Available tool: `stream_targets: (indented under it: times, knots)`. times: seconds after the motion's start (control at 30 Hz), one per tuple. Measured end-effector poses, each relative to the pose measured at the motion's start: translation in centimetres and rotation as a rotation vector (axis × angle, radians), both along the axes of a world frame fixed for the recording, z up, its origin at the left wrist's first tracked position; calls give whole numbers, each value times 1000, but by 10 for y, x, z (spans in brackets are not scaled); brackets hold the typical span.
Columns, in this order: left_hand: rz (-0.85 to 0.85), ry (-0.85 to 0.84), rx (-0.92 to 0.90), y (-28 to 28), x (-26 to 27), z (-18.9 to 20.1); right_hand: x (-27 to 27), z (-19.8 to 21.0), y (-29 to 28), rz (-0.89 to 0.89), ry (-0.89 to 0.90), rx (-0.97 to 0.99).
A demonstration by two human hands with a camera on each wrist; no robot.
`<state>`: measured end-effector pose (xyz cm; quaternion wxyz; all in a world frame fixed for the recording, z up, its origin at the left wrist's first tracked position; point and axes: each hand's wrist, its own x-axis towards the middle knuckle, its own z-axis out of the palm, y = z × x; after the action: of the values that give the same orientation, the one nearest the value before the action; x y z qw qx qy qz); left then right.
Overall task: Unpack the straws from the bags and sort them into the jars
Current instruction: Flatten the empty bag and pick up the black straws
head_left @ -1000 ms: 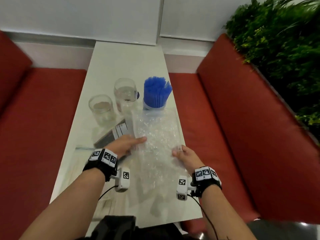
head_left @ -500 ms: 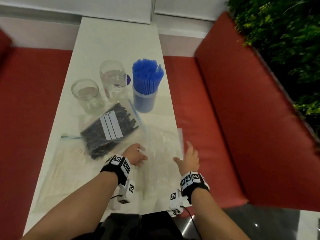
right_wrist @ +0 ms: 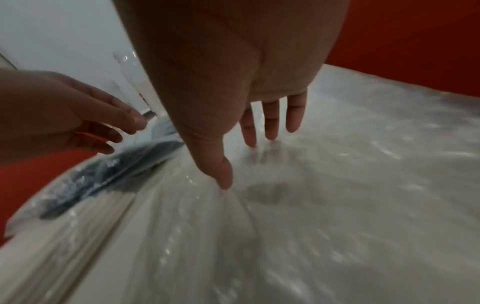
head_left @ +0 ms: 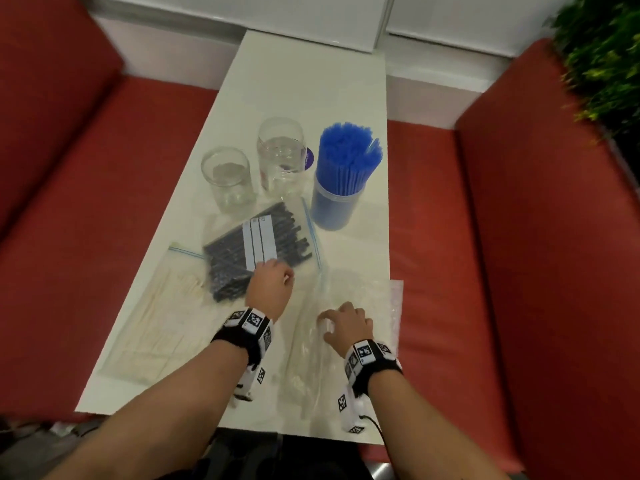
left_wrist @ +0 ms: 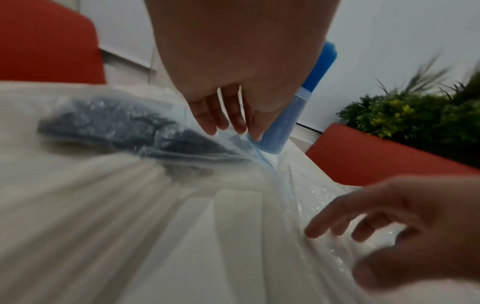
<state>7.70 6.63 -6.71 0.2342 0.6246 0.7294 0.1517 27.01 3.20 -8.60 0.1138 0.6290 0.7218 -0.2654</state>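
A white bench (head_left: pixel 304 81) is shown between red upholstered seats (head_left: pixel 433 237). The left hand (head_left: pixel 269 285) is seen over the near edge of a zip bag of black straws (head_left: pixel 242 258); its fingers (left_wrist: pixel 207 117) are extended downward and relaxed, just above the bag's blue seal strip, and whether the plastic is touched cannot be told. The right hand (head_left: pixel 346 323) is spread on an emptied clear bag (head_left: pixel 360 292), with the thumb (right_wrist: pixel 223 174) and fingertips pressed onto the crinkled film; nothing is gripped. The two hands are set near each other, not touching.

To the left of the left hand, a bag of pale straws (head_left: pixel 156 317) is laid flat, partly overlapped by the black-straw bag. Beyond the hands, three jars are stood in a row: a short empty glass jar (head_left: pixel 227 180) farthest left, a taller empty glass jar (head_left: pixel 281 157) in the middle, and a translucent jar (head_left: pixel 334 209) beyond the right hand, filled with upright blue straws (head_left: pixel 348 157). The black-straw bag is marked with a white label (head_left: pixel 259 244). Green foliage (head_left: pixel 602 57) is seen far right, past the seat back. Both wrist views are blurred.
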Motion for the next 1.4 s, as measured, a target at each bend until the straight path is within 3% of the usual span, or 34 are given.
stream_targets:
  times: [0.13,0.27,0.4,0.5,0.63,0.7,0.77,0.83,0.9,1.03,1.13,1.2,1.27,1.4]
  knots:
    - [-218,301,-235,12,-3,1,-27,9,29,-53,230,3]
    - [-180,485,-313,16,-11,5,-44,8,35,-28,376,-135]
    - [-42,314,-280,22,-27,13,-39,-3,34,-192,396,-151]
    - [130,-30,-120,24,-42,25,-41,3,35,-339,497,-91]
    - [79,-390,-69,18,-76,51,-68,37,52,-677,950,-35]
    - [-3,-499,-98,14,-101,63,-83,61,66,-927,1180,-129]
    - [-75,-582,-158,9,-121,74,-92,78,78,-1040,1333,-257]
    - [-136,-616,-218,5,-136,81,-100,89,84,-989,1300,-287]
    - [-161,-625,-299,1,-147,85,-110,93,86,-873,1181,-198]
    - [-183,-487,-317,-1,-154,97,-130,106,83,-681,1020,1]
    - [78,-703,-106,12,-146,121,-144,134,81,-563,1092,77]
    - [179,-834,-1,22,-141,143,-150,156,77,-443,1207,29]
    - [155,-894,4,28,-138,162,-152,172,73,-342,1279,-59]
    - [73,-876,-60,28,-135,178,-149,182,69,-248,1239,-155]
